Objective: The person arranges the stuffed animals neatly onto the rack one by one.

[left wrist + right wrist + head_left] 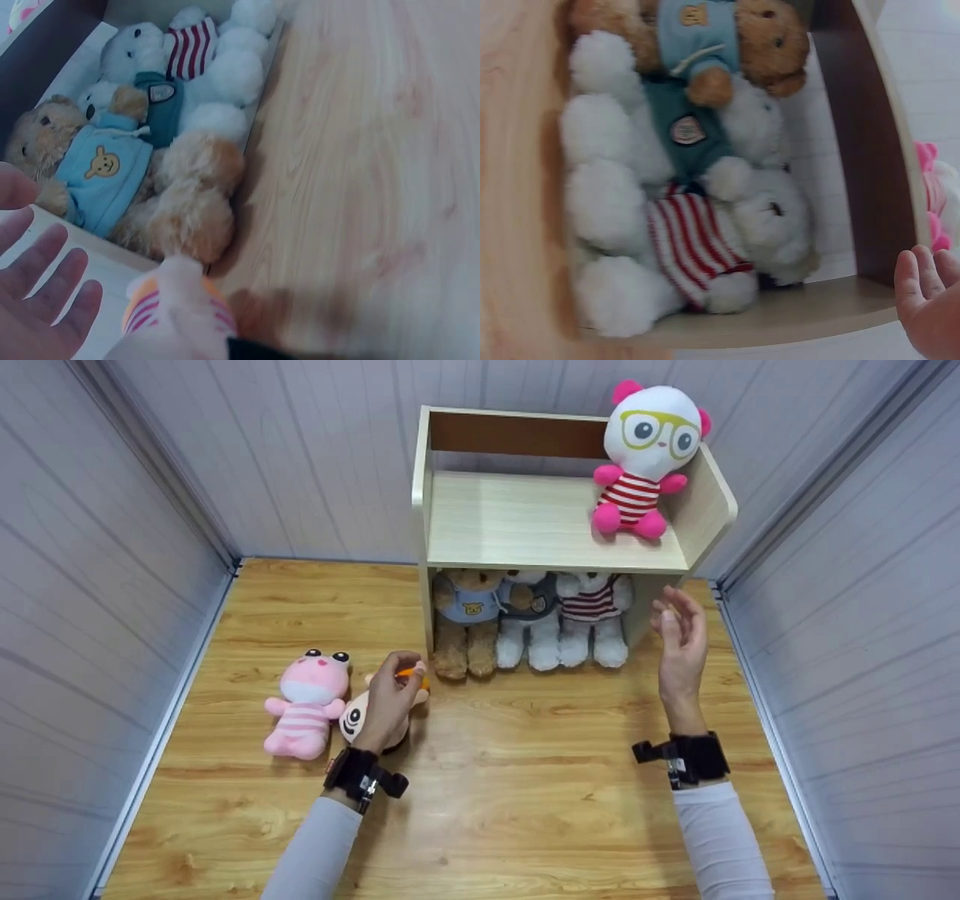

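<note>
My left hand (390, 697) hovers over a cream plush toy (352, 718) with a round black-ringed eye and a bit of orange, hiding much of it. In the left wrist view the fingers (56, 281) are spread beside the toy's striped orange part (142, 311), holding nothing. My right hand (682, 637) is raised by the lower right side of a small wooden shelf (517, 521), fingers loosely bent around nothing. A pink frog plush (306, 701) in stripes lies left of the cream toy.
In the lower compartment sit a brown bear (191, 214) in a blue top, a white plush in a dark green top (682, 127) and a white plush in red stripes (697, 244). A pink-eared panda plush (634, 495) sits on top at the right. Pale walls (97, 585) enclose the wooden floor.
</note>
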Demonstrator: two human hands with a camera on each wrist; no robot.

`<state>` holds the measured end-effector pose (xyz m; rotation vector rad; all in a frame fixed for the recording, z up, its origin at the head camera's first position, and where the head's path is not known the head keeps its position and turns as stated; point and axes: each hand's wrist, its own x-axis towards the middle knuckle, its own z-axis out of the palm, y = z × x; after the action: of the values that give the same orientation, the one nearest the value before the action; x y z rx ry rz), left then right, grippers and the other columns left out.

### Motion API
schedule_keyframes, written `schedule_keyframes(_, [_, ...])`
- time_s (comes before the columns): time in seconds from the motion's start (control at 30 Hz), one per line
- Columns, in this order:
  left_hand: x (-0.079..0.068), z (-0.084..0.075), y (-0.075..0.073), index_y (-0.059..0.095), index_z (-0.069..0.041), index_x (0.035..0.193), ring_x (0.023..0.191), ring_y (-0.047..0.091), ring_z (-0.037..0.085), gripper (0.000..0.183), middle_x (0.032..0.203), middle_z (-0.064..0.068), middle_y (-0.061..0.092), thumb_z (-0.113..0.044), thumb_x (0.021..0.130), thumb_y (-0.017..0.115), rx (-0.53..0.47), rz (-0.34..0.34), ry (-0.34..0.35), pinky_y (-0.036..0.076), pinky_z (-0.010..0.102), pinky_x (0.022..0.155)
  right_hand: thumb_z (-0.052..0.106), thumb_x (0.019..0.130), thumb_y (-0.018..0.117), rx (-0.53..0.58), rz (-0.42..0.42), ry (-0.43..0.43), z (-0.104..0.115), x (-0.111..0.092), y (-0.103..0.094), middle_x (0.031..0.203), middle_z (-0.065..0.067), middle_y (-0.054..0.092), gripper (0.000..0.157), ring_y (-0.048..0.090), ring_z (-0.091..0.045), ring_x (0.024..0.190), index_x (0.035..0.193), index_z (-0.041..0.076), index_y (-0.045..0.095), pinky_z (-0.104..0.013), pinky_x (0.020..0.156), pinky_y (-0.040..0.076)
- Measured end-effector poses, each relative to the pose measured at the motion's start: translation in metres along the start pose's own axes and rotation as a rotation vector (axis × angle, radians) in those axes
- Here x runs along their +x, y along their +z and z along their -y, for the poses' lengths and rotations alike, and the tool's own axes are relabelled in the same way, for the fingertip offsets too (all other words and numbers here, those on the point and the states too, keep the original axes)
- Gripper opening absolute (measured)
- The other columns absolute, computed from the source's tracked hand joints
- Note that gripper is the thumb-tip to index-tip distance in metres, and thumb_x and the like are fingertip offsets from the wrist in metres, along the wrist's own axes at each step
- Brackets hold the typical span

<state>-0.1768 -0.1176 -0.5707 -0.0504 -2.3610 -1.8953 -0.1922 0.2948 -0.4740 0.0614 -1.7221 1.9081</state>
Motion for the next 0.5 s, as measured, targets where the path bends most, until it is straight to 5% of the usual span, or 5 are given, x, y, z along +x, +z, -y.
schedule_keyframes(0.2, [0.006, 0.004, -0.013, 0.061, 0.003, 0.128, 0.098, 0.064, 0.033, 0.033, 0.129, 0.023, 0.060, -0.008, 0.097, 0.066, 0.196, 0.005, -0.001, 0.053, 0.041, 0.087, 0.003, 0.105, 0.052, -0.021, 0.004, 0.029, -0.020, -0.018, -0.005, 0.142, -0.026, 0.055, 0.036, 0.060, -0.029, 0.119, 0.140, -0.007, 0.049, -0.028, 0.095, 0.053])
schedule_keyframes(0.5, [0.026, 0.010, -0.032, 0.058, 0.007, 0.129, 0.115, 0.055, 0.044, 0.041, 0.130, 0.034, 0.055, -0.010, 0.094, 0.071, 0.479, 0.078, -0.036, 0.044, 0.054, 0.102, 0.005, 0.106, 0.052, -0.057, 0.016, 0.066, -0.036, -0.031, -0.010, 0.142, -0.026, 0.054, 0.036, 0.057, -0.038, 0.121, 0.140, -0.007, 0.049, -0.026, 0.092, 0.053])
